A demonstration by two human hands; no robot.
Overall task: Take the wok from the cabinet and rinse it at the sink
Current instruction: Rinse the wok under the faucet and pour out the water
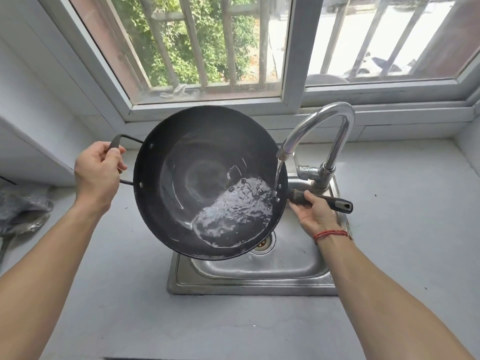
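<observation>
Nearest the camera, two bare forearms reach out over a grey countertop [124, 294], one from each lower corner. Between them sits a small steel sink [259, 276] set into the counter, its drain [262, 244] partly hidden under the pan's edge.

Above the sink hangs the wok [205, 175], dark and round, held clear of the basin and tipped so that its low side faces the camera and the right. Water [233, 211] pools in that low part, rippled and bright.

At the pan's left side, the left hand [97, 175] is curled tight around the loop handle [117, 144], knuckles up, with the pan lying to the right of the fist. At the opposite side, the right hand [314, 213] grips the long straight handle [324, 200] from below, fingers wrapped over its near part, so the bowl lies to the left of this grasp and the handle's grey end sticks out to the right. A red string [330, 233] circles that wrist.

Farther back, a curved chrome tap [324, 131] stands at the sink's rear, and a thin stream [278, 175] falls from its spout onto the wok's right inner wall. A crumpled grey cloth [23, 206] lies on the counter at far left. Beyond everything, a barred window [207, 48] shows green leaves.
</observation>
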